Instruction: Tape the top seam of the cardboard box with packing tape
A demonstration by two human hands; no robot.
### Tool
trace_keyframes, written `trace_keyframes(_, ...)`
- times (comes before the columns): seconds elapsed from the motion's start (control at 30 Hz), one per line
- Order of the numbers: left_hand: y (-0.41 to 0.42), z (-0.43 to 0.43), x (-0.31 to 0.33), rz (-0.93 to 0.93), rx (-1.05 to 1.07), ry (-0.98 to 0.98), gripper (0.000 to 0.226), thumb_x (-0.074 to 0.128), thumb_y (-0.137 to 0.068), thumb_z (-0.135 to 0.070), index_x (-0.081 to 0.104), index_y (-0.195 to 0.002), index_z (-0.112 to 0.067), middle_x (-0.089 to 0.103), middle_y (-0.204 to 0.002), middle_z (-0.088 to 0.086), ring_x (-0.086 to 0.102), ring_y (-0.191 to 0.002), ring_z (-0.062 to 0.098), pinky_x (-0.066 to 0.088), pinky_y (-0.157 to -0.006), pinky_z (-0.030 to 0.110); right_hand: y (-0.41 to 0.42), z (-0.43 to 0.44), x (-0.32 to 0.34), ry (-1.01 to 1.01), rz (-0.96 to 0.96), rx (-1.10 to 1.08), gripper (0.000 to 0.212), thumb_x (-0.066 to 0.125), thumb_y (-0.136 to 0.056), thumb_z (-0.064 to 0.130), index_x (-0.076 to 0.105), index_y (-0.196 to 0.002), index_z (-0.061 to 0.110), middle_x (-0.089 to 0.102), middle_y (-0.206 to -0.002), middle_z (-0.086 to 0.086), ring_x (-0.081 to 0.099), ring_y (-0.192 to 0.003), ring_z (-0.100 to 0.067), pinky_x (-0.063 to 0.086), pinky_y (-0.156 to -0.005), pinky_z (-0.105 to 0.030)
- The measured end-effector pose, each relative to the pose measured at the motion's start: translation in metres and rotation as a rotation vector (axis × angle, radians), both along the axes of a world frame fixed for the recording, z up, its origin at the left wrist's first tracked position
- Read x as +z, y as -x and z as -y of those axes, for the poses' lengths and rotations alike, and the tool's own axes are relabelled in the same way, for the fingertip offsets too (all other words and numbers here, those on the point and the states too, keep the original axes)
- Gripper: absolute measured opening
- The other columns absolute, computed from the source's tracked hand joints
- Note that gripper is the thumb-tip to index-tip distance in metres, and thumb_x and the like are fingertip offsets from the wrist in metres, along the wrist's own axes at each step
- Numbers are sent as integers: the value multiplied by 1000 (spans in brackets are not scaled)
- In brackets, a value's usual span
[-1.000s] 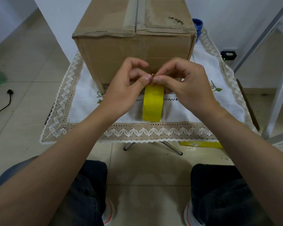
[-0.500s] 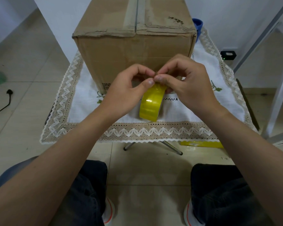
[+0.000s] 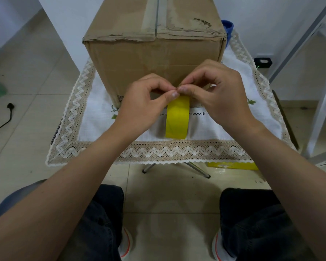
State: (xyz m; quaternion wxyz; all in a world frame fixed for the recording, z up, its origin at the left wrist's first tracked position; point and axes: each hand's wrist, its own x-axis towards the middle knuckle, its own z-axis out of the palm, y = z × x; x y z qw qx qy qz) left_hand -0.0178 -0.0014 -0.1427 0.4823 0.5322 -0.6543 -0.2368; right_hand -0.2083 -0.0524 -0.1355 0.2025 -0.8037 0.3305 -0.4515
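Tape roll (image 3: pixel 177 119) before box (image 3: pixel 154 59), top pinched by L hand (image 3: pixel 139 108) & R hand (image 3: pixel 222 98).

The person is wearing dark, near-black trousers (image 3: pixel 104 213) that are creasing at the knees. White shoes (image 3: pixel 126 243) with orange-red trim are peeking out beneath them, and both forearms (image 3: pixel 73 176) are showing bare down to the left hand (image 3: pixel 141 110) and right hand (image 3: pixel 222 97).

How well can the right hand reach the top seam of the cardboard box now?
Probably yes: nothing blocks the top seam, and the cardboard box stands just behind the right hand. However, that hand and the left hand are pinching the yellow tape roll.
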Motion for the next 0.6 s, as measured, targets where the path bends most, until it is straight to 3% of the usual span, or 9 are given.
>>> trace_keyframes(0.13,2,2,0,28,2,0,16,76,-89,-18,70,-83,-31,69,-91,-8,63,-88,1,50,-83,17,1,1,0,95,-59,-93,18,81,-88,32,80,-91,15,67,-91,1,65,-75,-18,56,-64,-40)
trace_keyframes(0.2,2,2,-1,19,6,-10,8,74,-90,-18,72,-86,-25,68,-92,-8,63,-88,1,50,-84,18,0,1,-3,139,-79,-118,20,80,-90,36,80,-96,16,66,-94,0,64,-73,-19,56,-62,-43)
trace_keyframes(0.3,0,1,-1,-14,24,-14,9,73,-91,-16,72,-86,-24,69,-93,-7,65,-90,3,51,-85,20,-1,0,-7,205,-94,-144,37,79,-91,36,75,-120,13,67,-105,-3,62,-66,-19,56,-62,-39)
trace_keyframes(0.4,-2,1,-1,-26,42,-15,15,73,-91,-16,72,-84,-29,72,-93,-6,68,-91,6,52,-85,21,0,2,-6,107,-34,-161,61,82,-88,34,61,-141,13,67,-107,2,57,-59,-15,52,-63,-23)
trace_keyframes(0.5,-3,0,-1,-44,61,-15,13,75,-90,-16,74,-85,-28,74,-92,-3,70,-90,8,56,-84,26,-1,1,-5,-30,-22,-96,34,83,-86,30,75,-118,19,70,-96,4,63,-65,-8,51,-64,-19)
trace_keyframes(0.6,-3,0,-1,-54,74,-29,9,75,-90,-17,75,-87,-25,74,-92,-2,70,-88,8,58,-83,28,-4,-3,-4,-221,23,-3,6,80,-90,19,78,-93,24,71,-94,1,66,-71,-7,60,-63,-32)
